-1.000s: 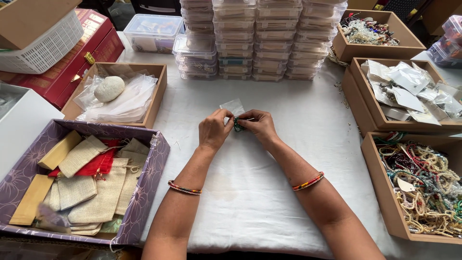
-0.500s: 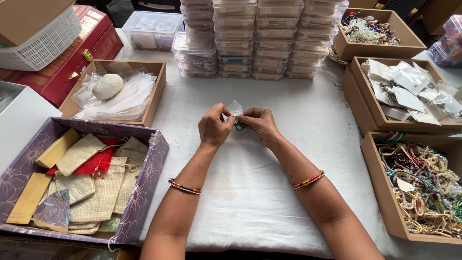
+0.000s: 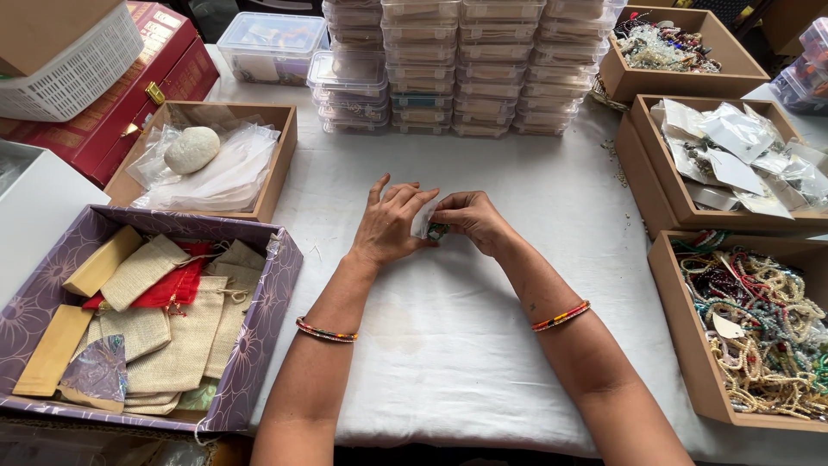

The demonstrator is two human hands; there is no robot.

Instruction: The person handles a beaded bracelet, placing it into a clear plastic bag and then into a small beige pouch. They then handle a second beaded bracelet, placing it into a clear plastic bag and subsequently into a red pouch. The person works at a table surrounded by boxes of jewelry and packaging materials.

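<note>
Two hands met mid-table over white cloth [image 3: 483, 345]. Left hand [image 3: 388, 226] and right hand [image 3: 470, 221] together pinched small clear plastic pouch with green bead item inside [image 3: 429, 226], fingertips pressed on it, left fingers partly fanned. Purple floral box of burlap pouches [image 3: 259, 345] lay near left; brown cardboard tray of mixed bead strings [image 3: 673, 345] sat right.
</note>
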